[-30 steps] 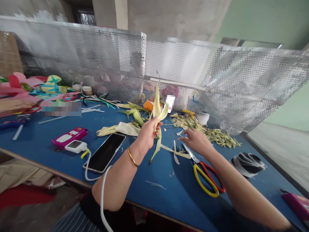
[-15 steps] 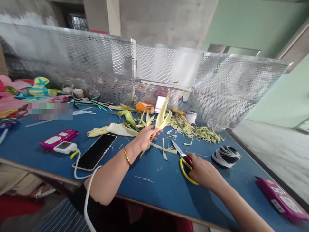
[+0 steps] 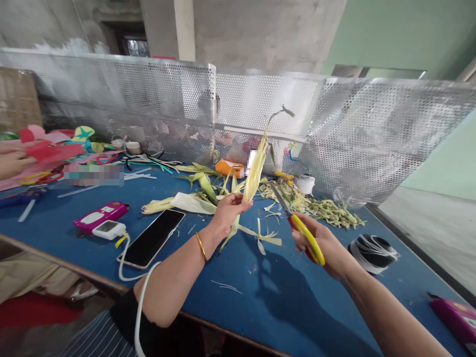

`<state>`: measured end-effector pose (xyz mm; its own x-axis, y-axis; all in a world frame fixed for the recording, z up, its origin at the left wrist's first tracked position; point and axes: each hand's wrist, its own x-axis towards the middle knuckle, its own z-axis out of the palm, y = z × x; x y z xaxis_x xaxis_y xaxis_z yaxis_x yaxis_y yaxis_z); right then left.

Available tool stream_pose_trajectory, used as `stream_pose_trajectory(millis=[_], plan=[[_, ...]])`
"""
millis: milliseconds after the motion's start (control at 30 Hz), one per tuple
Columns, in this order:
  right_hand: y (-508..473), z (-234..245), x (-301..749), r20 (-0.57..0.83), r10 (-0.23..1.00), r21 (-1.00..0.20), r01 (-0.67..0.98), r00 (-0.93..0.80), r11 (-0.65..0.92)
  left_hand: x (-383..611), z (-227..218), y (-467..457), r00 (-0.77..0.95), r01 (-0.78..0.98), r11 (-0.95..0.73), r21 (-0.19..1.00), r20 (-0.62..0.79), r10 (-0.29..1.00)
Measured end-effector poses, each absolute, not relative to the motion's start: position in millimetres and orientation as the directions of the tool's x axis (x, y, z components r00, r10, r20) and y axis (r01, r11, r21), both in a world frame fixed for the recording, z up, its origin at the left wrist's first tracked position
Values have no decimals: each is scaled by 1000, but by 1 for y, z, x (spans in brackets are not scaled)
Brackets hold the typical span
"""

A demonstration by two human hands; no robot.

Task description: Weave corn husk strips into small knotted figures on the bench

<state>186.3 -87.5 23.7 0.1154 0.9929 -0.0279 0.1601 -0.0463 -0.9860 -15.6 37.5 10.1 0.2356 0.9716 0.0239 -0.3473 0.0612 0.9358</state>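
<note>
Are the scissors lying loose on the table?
No, the right hand grips the scissors by their handles, with the blades pointing away from the person.

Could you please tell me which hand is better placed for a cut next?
Right, I'd judge: the right hand holds the scissors, while the left hand is occupied holding the pale husk upright.

I am wearing the single camera on my head, so it is facing forward and down from the near side of the blue table (image 3: 238, 270). It is looking from close behind and above my left hand (image 3: 231, 213) and right hand (image 3: 324, 245), reaching past them to the perforated screen (image 3: 148, 99) and grey wall (image 3: 253, 34).
</note>
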Motion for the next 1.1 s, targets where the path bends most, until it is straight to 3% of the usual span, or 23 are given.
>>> stream_pose_trajectory(millis=[133,300,533,767,867,967,1100], plan=[[-82,17,175,-25,999,-974,226,-26,-18,-16,8,40,171,-370,48,928,17,985],[-85,6,187,-55,996,-929,369,-67,-27,-12,7,39,163,-354,8,935,53,985],[-84,3,190,-33,995,-919,395,-93,6,-7,3,32,372,-280,96,955,16,928],[-82,-5,189,-13,998,-882,471,-68,20,-10,-1,31,510,-69,48,996,-7,860],[-81,-5,190,32,998,-810,584,-54,57,-11,1,30,557,-27,42,999,-20,830],[-83,-3,189,73,997,-641,765,-25,66,-11,4,27,586,-21,19,1000,-3,811],[-85,-1,191,27,1000,-507,862,-6,19,-9,6,22,600,2,-28,1000,21,800]])
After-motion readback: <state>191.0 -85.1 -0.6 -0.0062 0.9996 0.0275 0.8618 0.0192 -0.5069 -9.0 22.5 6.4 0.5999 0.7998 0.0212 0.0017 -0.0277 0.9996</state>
